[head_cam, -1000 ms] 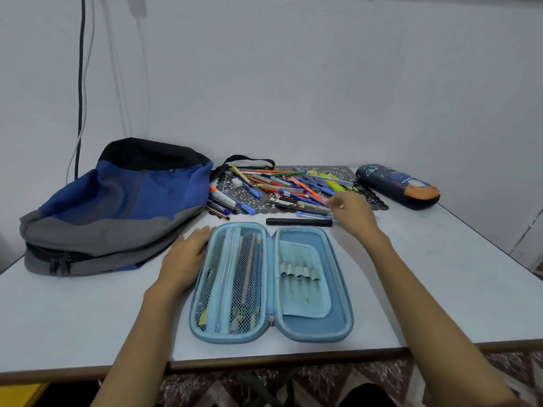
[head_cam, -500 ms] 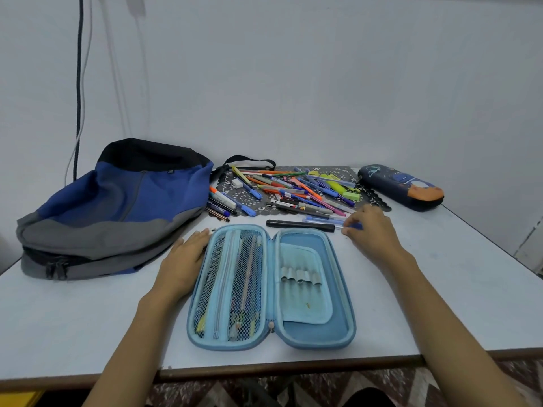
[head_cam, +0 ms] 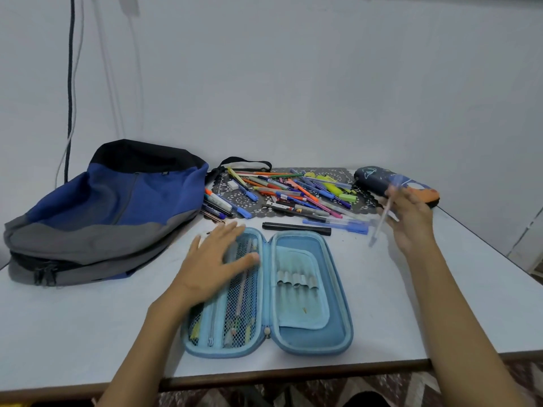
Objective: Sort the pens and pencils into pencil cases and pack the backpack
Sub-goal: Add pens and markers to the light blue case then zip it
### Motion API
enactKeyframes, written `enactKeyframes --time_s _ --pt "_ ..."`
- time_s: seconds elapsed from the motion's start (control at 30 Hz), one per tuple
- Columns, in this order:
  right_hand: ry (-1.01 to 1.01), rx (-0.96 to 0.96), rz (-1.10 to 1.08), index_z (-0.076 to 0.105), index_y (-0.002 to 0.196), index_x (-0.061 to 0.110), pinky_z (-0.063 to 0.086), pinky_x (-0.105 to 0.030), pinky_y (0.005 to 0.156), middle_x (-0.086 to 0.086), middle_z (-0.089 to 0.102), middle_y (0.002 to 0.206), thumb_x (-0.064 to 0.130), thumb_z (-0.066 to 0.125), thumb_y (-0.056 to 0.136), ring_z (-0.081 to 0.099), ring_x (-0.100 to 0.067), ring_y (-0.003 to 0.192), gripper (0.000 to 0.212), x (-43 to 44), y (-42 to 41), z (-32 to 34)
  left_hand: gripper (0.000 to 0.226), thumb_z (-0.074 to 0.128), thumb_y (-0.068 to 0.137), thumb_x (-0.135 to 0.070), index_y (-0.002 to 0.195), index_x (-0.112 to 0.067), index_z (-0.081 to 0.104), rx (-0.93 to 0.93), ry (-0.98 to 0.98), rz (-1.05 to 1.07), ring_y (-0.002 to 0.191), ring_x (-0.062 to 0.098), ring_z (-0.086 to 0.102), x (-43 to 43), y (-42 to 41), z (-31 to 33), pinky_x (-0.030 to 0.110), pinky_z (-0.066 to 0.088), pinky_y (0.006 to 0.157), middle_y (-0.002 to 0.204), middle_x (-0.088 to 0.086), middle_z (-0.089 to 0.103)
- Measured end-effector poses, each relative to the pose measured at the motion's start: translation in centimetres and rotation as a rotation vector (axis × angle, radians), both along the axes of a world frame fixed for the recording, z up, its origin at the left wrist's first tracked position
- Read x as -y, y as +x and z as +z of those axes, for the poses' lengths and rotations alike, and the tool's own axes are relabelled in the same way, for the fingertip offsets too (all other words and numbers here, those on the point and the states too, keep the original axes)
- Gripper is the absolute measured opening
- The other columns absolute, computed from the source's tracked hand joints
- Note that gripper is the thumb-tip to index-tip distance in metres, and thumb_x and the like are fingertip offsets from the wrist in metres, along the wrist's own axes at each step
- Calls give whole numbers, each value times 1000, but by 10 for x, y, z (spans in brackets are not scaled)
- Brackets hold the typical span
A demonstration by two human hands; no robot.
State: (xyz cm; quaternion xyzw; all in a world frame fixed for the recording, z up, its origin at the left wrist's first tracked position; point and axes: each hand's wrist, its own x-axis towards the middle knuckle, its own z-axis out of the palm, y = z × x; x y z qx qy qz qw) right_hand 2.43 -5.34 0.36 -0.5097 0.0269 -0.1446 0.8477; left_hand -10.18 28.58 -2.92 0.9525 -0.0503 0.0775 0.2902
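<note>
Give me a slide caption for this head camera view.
The right hand holds a clear pen while the left hand rests on the open blue pencil case.

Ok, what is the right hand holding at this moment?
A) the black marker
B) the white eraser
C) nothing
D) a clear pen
D: the right hand holds a clear pen raised above the table, its image blurred, while the black marker lies flat on the table beyond the open blue pencil case.
</note>
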Motion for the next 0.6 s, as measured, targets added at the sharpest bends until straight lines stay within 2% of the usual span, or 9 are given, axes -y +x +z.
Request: enactKeyframes --time_s 0.07,0.13,0.17,0.23,0.3,0.4,0.5,0.53,0.6 --pt "45 -48 5 64 93 20 53 -26 59 2 60 70 29 63 92 57 -12 57 8 0 2 0 106 21 58 -89 151 -40 22 -91 132 -19 148 5 2 4 1 -4 41 -4 121 161 -17 7" --pt "-178 -96 20 62 96 24 33 -18 42 3 47 66 41 62 92 39 -8 45 18 -1 5 0 105 20 57 -88 151 -42 23 -99 137 -6 148 4 2 4 1 -6 40 -4 121 161 -18 6" --pt "-371 -125 33 63 99 23 26 -18 40 3 45 66 41 64 90 33 -8 46 21 -2 7 0 104 21 57 -88 150 -42 23 -100 126 -1 148 4 3 3 1 -6 39 -4 121 160 -19 6" --pt "-771 -195 66 65 101 19 27 -22 45 1 52 72 29 74 83 34 -11 52 22 -3 10 -2 103 22 57 -88 150 -43 24 -104 118 2 148 4 4 3 1 -6 39 -4 120 160 -19 8" --pt "-1075 -270 120 69 97 15 34 -25 51 -3 58 78 16 80 76 42 -15 58 24 -2 11 -8 102 23 58 -88 149 -44 25 -102 105 0 147 4 5 3 1 -6 39 -4 121 160 -19 8" --pt "-1339 -332 103 73 90 22 39 -31 64 -7 63 84 23 84 72 54 -22 76 21 -1 14 -19 102 23 57 -88 149 -44 25 -105 93 1 147 4 5 4 1 -7 40 -3 121 160 -19 8" --pt "-1346 -318 103 71 78 20 37 -31 62 -6 61 76 28 85 71 52 -20 70 18 2 16 -19 102 23 57 -88 149 -43 26 -108 90 3 148 4 4 4 1 -6 40 -4 121 160 -19 8" --pt "-1284 -285 136 69 77 14 34 -30 59 -6 57 70 25 83 73 47 -18 64 18 4 15 -17 102 24 57 -88 149 -43 26 -107 90 2 148 4 4 4 1 -6 40 -4 121 160 -19 8" --pt "-1027 -214 209 64 80 6 31 -26 54 -6 51 68 22 76 81 40 -15 59 20 5 11 -11 102 23 57 -88 149 -43 26 -107 89 -1 148 3 4 4 1 -7 40 -5 121 160 -19 8"
